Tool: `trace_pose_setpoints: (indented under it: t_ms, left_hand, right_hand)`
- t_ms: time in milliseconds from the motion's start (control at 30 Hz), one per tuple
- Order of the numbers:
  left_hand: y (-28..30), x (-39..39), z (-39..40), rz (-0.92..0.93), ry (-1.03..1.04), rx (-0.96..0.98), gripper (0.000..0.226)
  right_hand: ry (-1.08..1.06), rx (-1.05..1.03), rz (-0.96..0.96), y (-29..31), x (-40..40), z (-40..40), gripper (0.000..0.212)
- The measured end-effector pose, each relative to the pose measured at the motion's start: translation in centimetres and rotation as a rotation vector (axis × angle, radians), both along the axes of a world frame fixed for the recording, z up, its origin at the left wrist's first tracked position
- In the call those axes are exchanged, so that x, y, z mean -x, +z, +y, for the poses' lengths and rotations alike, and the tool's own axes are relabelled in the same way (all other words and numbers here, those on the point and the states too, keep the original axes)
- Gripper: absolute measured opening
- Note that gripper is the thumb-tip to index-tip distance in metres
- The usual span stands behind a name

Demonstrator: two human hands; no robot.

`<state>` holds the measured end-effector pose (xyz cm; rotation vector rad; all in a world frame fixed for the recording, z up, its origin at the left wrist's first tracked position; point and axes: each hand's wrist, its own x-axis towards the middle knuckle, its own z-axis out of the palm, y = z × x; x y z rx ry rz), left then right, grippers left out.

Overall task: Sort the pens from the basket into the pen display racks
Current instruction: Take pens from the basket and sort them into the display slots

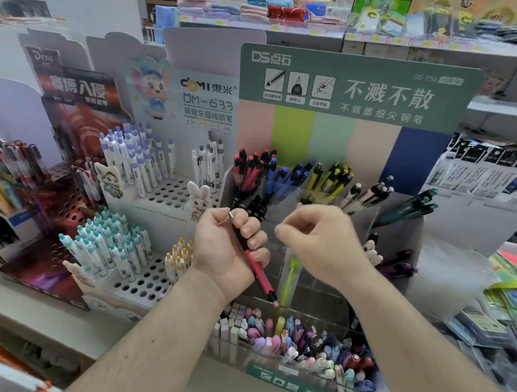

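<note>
Shop shelving behind, stocked with towels and packets. Head view: pink-and-black pen [255, 261] tilted, tip up, wrapped in left hand [227, 249] fingers above green tiered rack [361, 97]. Right hand [321, 243] beside, curled, blurred; whether pinching anything, cannot tell. Clear compartments crowded below; yellow-green pen [290, 276] half hidden.

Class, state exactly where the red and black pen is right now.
In the head view, the red and black pen sits left of centre, gripped by the left hand, before the green-headed clear rack.

Left hand [224, 249] gripping red pen [255, 261], right hand [321, 240] curled
</note>
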<state>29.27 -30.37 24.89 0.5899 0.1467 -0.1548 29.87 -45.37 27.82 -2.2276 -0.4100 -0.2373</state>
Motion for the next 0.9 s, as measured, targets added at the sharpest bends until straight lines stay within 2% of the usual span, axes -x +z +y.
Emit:
trace_pose_setpoints:
  t_ms: [133, 233, 300, 367, 467, 533, 633, 767, 900]
  left_hand:
    - [0.5, -0.3, 0.3, 0.007, 0.124, 0.114, 0.017]
    - [0.7, -0.2, 0.7, -0.002, 0.181, 0.149, 0.018]
    - [0.8, -0.1, 0.8, -0.013, 0.220, 0.148, 0.018]
    - [0.9, -0.1, 1.1, -0.035, 0.237, 0.146, 0.021]
    - [0.8, -0.2, 1.3, -0.045, 0.181, 0.100, 0.039]
    - [0.8, -0.1, 1.0, -0.037, 0.129, 0.047, 0.042]
    - [0.8, -0.1, 1.1, -0.006, 0.087, 0.028, 0.038]
    - [1.3, -0.3, 2.4, 0.016, 0.077, -0.049, 0.033]
    - [1.8, -0.5, 3.6, 0.014, 0.092, -0.106, 0.037]
  right_hand:
    - [0.186, 0.153, 0.372, -0.8, 1.3, 0.2, 0.018]
    - [0.264, 0.045, 0.549, -1.1, 1.9, 0.0, 0.008]
    - [0.215, -0.078, 0.468, -1.1, 2.1, 0.1, 0.006]
    - [0.079, -0.244, 0.333, -1.1, 1.9, 0.1, 0.003]
    - [-0.108, -0.555, 0.098, -0.7, 1.3, 0.6, 0.009]
    - [-0.174, -0.646, -0.077, -0.3, 0.9, 1.4, 0.016]
    - [-0.200, -0.783, -0.165, 0.7, 0.0, 2.5, 0.021]
    - [-0.185, -0.840, -0.234, 2.5, -1.6, 2.7, 0.018]
    - [-0.253, -0.754, -0.440, 5.7, -4.1, 2.4, 0.024]
